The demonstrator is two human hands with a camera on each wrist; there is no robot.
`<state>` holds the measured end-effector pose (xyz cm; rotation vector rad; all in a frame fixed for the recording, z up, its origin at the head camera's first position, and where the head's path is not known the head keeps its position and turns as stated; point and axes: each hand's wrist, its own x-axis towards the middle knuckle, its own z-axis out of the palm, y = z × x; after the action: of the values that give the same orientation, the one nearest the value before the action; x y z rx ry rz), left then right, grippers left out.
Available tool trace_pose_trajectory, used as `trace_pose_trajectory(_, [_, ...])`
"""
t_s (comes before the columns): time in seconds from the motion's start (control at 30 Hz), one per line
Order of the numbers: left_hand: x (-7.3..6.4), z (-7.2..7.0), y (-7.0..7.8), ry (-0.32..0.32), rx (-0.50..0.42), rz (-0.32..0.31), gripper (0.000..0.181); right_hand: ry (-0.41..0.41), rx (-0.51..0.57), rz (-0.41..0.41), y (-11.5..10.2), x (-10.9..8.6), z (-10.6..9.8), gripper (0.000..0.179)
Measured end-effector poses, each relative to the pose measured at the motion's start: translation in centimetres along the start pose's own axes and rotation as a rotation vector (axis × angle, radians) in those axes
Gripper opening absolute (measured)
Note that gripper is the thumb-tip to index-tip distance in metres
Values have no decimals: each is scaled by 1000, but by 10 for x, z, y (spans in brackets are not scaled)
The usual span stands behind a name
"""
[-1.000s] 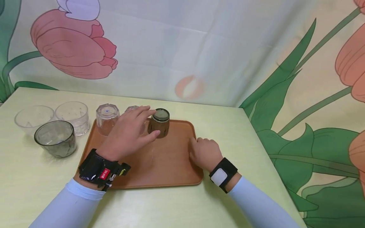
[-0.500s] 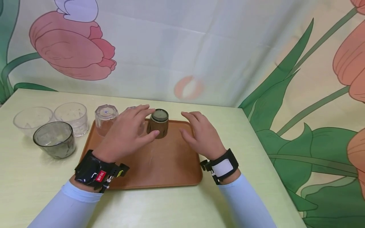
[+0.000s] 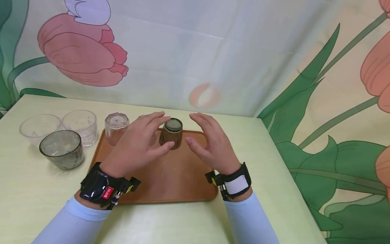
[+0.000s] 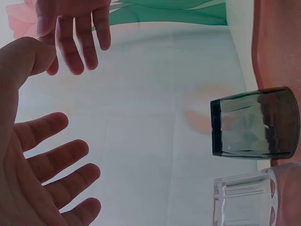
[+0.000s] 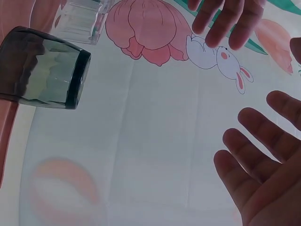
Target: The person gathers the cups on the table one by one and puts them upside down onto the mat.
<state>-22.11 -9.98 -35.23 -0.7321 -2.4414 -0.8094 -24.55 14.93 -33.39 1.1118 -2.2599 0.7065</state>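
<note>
Both hands hover above a brown tray, palms turned toward each other and fingers spread. My left hand holds nothing; in the head view its fingertips overlap the left edge of a smoky grey glass, which stands upside down at the tray's back. Right of that glass is my right hand, also holding nothing. The left wrist view shows the smoky glass apart from the fingers, beside a clear glass. That clear glass is mostly hidden behind my left hand in the head view. Another upturned clear glass stands at the tray's back left corner.
Left of the tray, a smoky bowl-shaped glass sits upright on the pale table. Behind it are two clear glasses, one wide and one narrower. A flower-printed cloth hangs behind the table.
My right hand has uncurled from the tray's right edge, risen and moved left toward the smoky glass, palm turning inward. My left hand has stayed nearly still. The glasses and tray have not moved.
</note>
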Motion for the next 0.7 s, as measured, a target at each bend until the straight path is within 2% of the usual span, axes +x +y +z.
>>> trace_pose_trajectory(0.4, [-2,-3,3,21,-25,11,63,-13,-1,-46,-1,0,3,59])
trace_pose_trajectory(0.7, [-4,-11,-2,51,3,-32,59,-27,2,-52,0,-2,11,56])
